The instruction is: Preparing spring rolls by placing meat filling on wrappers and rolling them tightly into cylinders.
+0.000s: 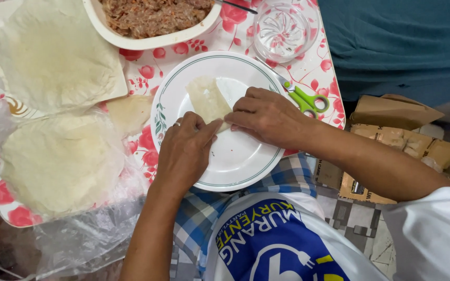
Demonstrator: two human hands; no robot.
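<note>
Both hands down on the white plate [235, 161]: left hand [186, 148] and right hand [266, 115] curl closed, pinching the folded wrapper [207, 99].

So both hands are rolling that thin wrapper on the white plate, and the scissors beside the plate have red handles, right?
Not quite: the scissors have green handles, as the head view shows. The rest holds: the left hand and right hand are both on the wrapper on the white plate.

Floral table [321, 65] bears plate [246, 166], scissors [305, 99], dish [152, 40].
</note>
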